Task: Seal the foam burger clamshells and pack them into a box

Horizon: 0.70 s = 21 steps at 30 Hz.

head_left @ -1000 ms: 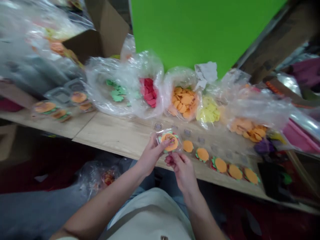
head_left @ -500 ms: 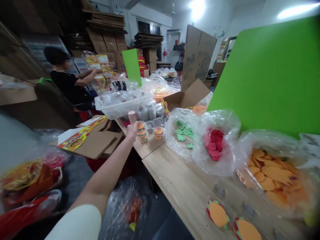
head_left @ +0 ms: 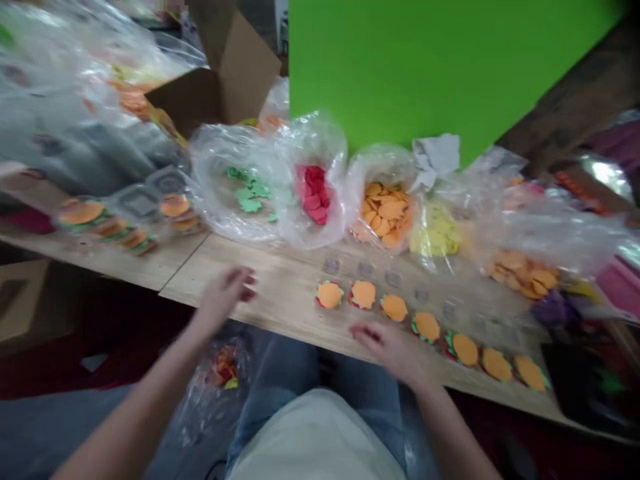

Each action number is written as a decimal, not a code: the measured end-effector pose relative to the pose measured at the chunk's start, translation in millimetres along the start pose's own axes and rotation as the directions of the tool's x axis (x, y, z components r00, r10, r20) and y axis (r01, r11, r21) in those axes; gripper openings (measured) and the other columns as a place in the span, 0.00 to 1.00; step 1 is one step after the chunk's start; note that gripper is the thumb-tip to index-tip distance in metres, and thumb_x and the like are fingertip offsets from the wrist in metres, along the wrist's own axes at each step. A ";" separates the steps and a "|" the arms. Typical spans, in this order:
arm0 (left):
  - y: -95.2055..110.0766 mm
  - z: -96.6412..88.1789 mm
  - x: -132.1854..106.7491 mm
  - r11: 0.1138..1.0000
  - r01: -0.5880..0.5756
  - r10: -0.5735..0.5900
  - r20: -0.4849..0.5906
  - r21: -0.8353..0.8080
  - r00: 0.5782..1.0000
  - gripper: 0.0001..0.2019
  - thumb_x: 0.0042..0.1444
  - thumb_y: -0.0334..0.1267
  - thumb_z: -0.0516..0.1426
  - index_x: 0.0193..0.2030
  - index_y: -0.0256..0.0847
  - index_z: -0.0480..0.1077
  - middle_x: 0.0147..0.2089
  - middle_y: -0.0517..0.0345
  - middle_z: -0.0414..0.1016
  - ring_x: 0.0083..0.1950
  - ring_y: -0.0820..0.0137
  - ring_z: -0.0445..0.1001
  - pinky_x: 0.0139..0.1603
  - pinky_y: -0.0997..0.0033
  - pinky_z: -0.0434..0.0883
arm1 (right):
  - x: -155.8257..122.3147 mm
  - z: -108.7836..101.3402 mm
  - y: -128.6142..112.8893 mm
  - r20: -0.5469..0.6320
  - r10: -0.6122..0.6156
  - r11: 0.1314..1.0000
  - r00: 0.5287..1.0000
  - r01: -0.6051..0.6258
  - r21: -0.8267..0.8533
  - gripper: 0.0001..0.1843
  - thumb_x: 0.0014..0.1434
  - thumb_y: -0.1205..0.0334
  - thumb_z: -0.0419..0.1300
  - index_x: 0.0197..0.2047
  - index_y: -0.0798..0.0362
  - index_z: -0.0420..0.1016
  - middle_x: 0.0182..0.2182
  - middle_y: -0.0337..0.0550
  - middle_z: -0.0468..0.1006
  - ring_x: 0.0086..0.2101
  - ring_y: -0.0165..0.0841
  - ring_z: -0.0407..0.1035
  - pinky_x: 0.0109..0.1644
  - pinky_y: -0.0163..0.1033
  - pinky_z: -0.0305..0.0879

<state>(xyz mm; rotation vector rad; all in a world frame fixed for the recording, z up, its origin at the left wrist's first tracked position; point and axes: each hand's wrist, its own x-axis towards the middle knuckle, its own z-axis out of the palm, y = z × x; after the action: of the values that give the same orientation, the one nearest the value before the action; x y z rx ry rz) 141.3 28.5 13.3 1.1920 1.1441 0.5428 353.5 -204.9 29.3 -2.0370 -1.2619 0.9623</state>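
Over the front edge of the desk, left of middle: left hand, empty, fingers loosely curled and apart, gripping nothing. Blurred, so no telling whether touching the wood.

At the front edge, near the middle: right hand, palm down, fingers stretched out loose, likewise holding nothing.

Just beyond the right hand, slanting along the front edge toward the right corner: row of orange foam stacks, green and red showing at the rims, seven or so, set side by side. Small clear lids in a line just behind the row.

Along the back edge, clear bags side by side: green pieces, red pieces, orange discs, yellow pieces. Behind the bags, upright green board. Toward the left end, clear containers with orange stacks inside; behind them, open cardboard box.
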 end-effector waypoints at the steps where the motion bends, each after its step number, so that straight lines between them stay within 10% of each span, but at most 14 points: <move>1: -10.6 23.1 -3.2 0.998 0.056 -0.058 0.087 0.027 0.995 0.11 0.52 0.41 0.57 0.39 0.36 0.69 0.29 0.58 0.72 0.23 0.73 0.70 0.24 0.72 0.69 | 13.5 -16.3 0.9 -0.119 -0.002 0.996 0.993 -0.009 -0.087 0.15 0.59 0.56 0.50 0.38 0.52 0.75 0.34 0.44 0.78 0.34 0.35 0.70 0.39 0.38 0.63; 3: -27.9 65.6 -6.9 0.987 0.145 -0.156 0.213 0.069 0.964 0.09 0.49 0.41 0.58 0.33 0.37 0.69 0.23 0.59 0.71 0.18 0.73 0.68 0.20 0.73 0.67 | 48.5 -43.3 -0.3 -0.312 -0.061 0.950 0.948 -0.041 -0.308 0.14 0.59 0.60 0.49 0.39 0.54 0.74 0.34 0.46 0.77 0.35 0.35 0.69 0.39 0.39 0.61; 6: -40.7 106.6 -6.3 0.981 0.187 -0.195 0.262 0.053 0.945 0.08 0.49 0.41 0.58 0.29 0.38 0.66 0.21 0.60 0.69 0.18 0.73 0.69 0.20 0.74 0.69 | 105.6 -60.4 -9.9 -0.266 -0.207 0.815 0.941 0.016 -0.579 0.13 0.57 0.68 0.50 0.42 0.58 0.73 0.39 0.52 0.76 0.41 0.38 0.67 0.44 0.40 0.58; 12: -42.2 112.9 -3.3 0.982 0.180 -0.163 0.222 -0.057 0.961 0.08 0.52 0.38 0.55 0.28 0.39 0.60 0.19 0.66 0.64 0.19 0.78 0.68 0.25 0.77 0.70 | 164.0 -50.5 -30.5 -0.184 -0.238 0.794 0.954 0.082 -0.602 0.14 0.54 0.75 0.50 0.41 0.60 0.74 0.42 0.58 0.74 0.43 0.40 0.66 0.45 0.40 0.58; 21: -32.8 89.9 7.4 0.970 0.227 -0.199 0.258 -0.085 0.945 0.09 0.47 0.36 0.59 0.26 0.38 0.62 0.18 0.65 0.64 0.20 0.76 0.69 0.25 0.75 0.69 | 61.3 11.7 0.3 -0.066 -0.556 0.676 0.828 0.405 -0.616 0.24 0.59 0.69 0.45 0.59 0.58 0.59 0.60 0.55 0.56 0.59 0.42 0.49 0.58 0.51 0.54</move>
<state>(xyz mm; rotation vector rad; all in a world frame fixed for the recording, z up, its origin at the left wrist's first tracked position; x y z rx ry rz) 217.7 -15.5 -24.5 0.9911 0.9981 0.2798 362.7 -148.3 4.8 -1.9599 -1.9872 0.0415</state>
